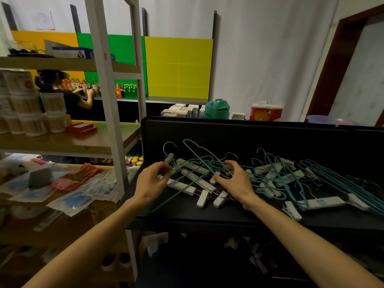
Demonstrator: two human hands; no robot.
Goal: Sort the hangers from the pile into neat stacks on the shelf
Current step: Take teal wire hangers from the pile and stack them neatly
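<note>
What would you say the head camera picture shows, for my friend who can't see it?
Two bare hands reach into a tangled pile of teal hangers with white clips on a black shelf. The left hand pinches a hanger with curled fingers; the right hand spreads over the pile. A wooden shelf of packaged goods stands to the left.

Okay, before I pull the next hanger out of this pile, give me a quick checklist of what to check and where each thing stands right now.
1. Left hand has a grip: ok, fingers pinch a teal wire hanger at the pile's left edge.
2. Right hand steadies the pile: ok, fingers spread on it.
3. Chosen hanger is free of the others: not ok, teal wires and white clip hangers cross.
4. Clips clear of snags: cannot tell.
5. Neat stack to add to: ok, teal hangers lie aligned at right.
6. Bare space on the black shelf: ok, along its front edge.
</note>
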